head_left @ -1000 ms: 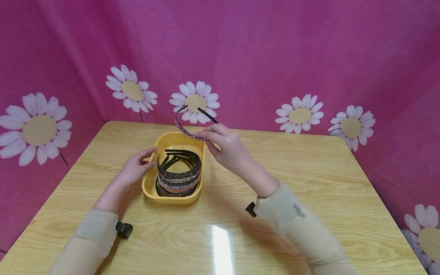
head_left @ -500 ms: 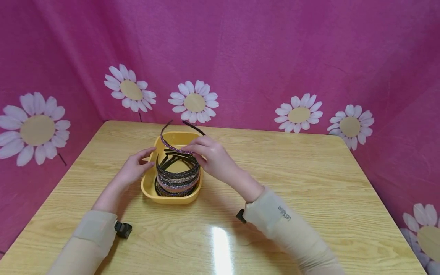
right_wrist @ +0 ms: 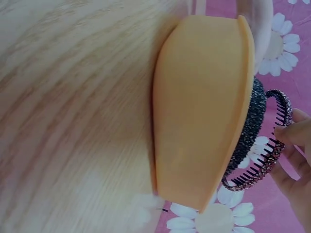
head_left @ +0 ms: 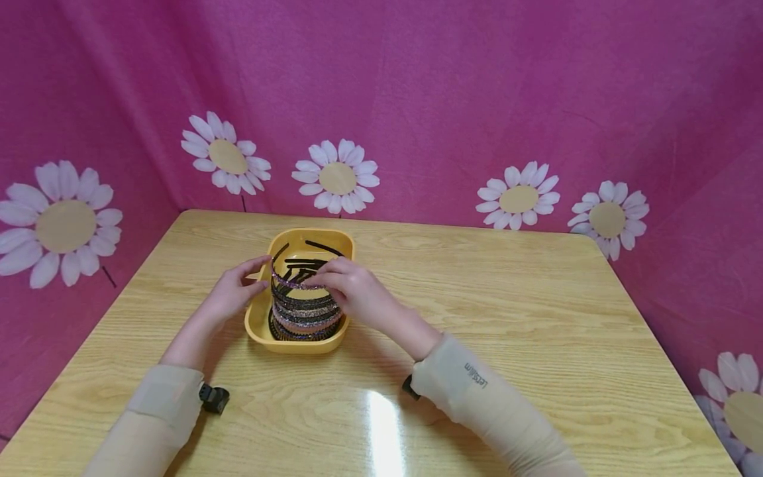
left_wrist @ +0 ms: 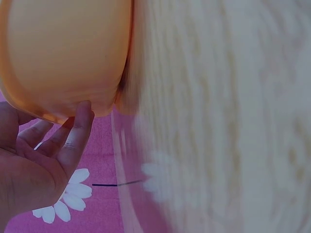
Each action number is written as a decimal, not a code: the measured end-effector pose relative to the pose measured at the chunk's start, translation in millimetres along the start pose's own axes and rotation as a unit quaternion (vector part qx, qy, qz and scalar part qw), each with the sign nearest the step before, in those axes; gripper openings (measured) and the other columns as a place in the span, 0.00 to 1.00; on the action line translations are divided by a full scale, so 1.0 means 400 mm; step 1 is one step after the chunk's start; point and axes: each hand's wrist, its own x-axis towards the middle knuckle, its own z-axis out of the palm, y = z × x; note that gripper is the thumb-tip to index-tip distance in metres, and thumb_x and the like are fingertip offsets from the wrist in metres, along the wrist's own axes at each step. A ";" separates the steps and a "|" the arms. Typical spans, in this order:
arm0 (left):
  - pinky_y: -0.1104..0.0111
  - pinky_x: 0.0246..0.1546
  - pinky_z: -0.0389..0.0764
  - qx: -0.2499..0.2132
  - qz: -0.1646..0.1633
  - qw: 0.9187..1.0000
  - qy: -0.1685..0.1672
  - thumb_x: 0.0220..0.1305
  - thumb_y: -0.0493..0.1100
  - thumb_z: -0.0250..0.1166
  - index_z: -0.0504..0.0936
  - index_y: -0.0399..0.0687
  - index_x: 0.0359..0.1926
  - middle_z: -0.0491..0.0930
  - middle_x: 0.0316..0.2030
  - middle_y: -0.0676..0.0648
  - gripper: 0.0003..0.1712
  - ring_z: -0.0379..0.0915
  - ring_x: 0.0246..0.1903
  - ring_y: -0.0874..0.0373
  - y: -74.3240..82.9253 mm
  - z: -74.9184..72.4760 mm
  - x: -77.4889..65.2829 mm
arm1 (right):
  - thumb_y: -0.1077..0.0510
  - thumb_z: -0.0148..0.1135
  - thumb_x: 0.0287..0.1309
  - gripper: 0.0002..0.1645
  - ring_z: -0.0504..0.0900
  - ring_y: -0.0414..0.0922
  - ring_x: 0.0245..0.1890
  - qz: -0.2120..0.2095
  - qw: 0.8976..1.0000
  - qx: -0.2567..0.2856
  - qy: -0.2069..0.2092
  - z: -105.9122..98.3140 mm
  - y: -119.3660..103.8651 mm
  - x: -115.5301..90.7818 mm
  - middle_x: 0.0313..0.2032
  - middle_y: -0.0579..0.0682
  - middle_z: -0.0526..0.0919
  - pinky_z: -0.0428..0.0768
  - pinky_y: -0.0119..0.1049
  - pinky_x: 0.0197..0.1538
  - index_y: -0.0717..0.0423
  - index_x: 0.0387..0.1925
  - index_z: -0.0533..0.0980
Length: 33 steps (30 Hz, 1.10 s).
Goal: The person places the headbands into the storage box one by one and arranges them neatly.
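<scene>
A purple glitter headband (head_left: pixel 292 283) is pinched in my right hand (head_left: pixel 363 291), just above a stack of sparkly headbands (head_left: pixel 306 318) in a yellow tub (head_left: pixel 257 331). From the right wrist view, the held headband (right_wrist: pixel 260 174) shows small comb teeth along its inner side, with thumb and fingers at its band. It sits tilted over the topmost dark headband (right_wrist: pixel 250 126); whether they touch I cannot tell. My left hand (head_left: pixel 232 291) holds the tub's left rim. Its fingers (left_wrist: pixel 77 136) press the outer wall in the left wrist view, while the thumb is mostly hidden there.
The tub stands on a light wooden table (head_left: pixel 507 318), towards its left. A pink curtain with daisies (head_left: pixel 429 99) hangs behind and at both sides. A bright light reflection (head_left: pixel 384 430) lies near the front of the table.
My right hand has lowered the purple headband, moving left and down from above the tub's far edge to over the stack. My left hand stays at the rim.
</scene>
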 end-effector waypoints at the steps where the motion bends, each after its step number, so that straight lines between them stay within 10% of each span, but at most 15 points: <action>1: 0.72 0.24 0.74 0.001 -0.001 1.000 0.000 0.67 0.33 0.54 0.57 0.41 0.71 0.59 0.65 0.30 0.33 0.69 0.51 0.40 -0.001 0.000 0.000 | 0.73 0.60 0.55 0.15 0.79 0.43 0.43 0.003 1.000 0.001 -0.003 0.003 0.000 -0.001 0.39 0.50 0.83 0.74 0.25 0.53 0.56 0.40 0.84; 33: 0.73 0.24 0.74 0.000 -0.011 1.000 0.000 0.66 0.33 0.54 0.57 0.42 0.71 0.58 0.66 0.31 0.33 0.69 0.50 0.42 -0.003 -0.002 0.004 | 0.75 0.58 0.51 0.20 0.78 0.43 0.45 0.025 0.998 0.004 -0.051 0.025 0.003 -0.021 0.41 0.50 0.82 0.75 0.26 0.52 0.55 0.43 0.83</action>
